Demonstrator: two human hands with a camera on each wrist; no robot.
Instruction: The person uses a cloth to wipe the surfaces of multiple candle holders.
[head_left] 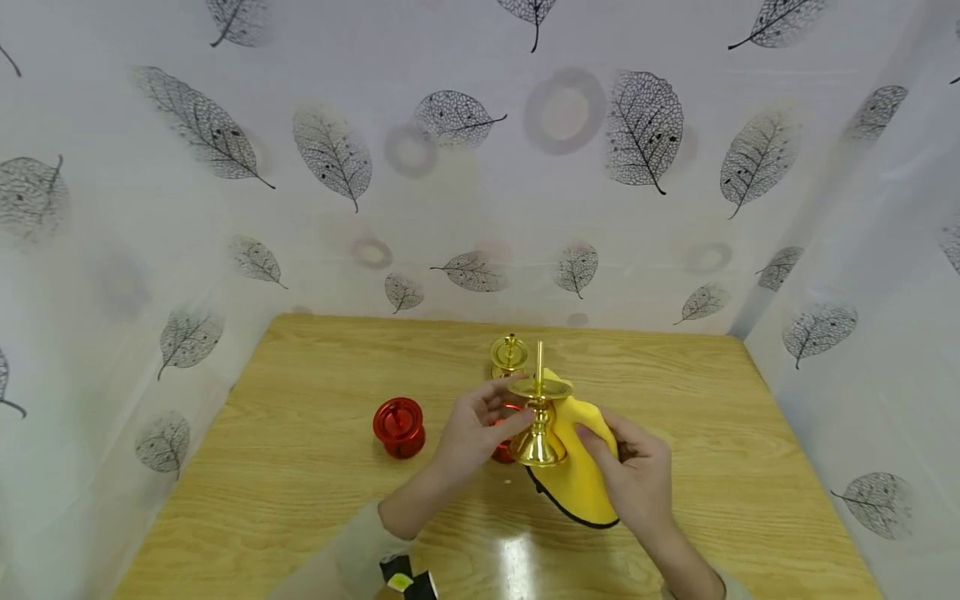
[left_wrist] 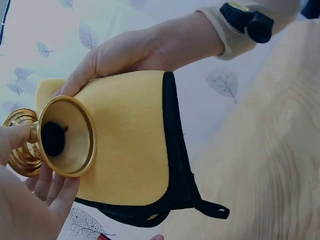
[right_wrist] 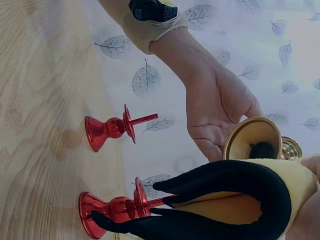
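My left hand [head_left: 472, 429] holds a shiny gold candlestick [head_left: 537, 446] by its stem, upright above the table with its thin spike pointing up. My right hand [head_left: 641, 475] grips a yellow cloth [head_left: 581, 496] with black edging against the candlestick's right side. In the left wrist view the hollow base of the candlestick [left_wrist: 75, 135] shows a dark round opening, and the folded cloth [left_wrist: 130, 145] lies behind it. Most of the right fingers are hidden by the cloth. In the right wrist view the cloth's folded black edge [right_wrist: 270, 190] hides part of the candlestick.
A red candlestick [head_left: 399, 425] stands on the wooden table [head_left: 300, 500] to the left. Another red one [head_left: 504, 452] is partly hidden behind the left hand. Farther back stands a second gold candlestick [head_left: 509, 354]. A leaf-patterned curtain [head_left: 480, 208] encloses the table's back and sides.
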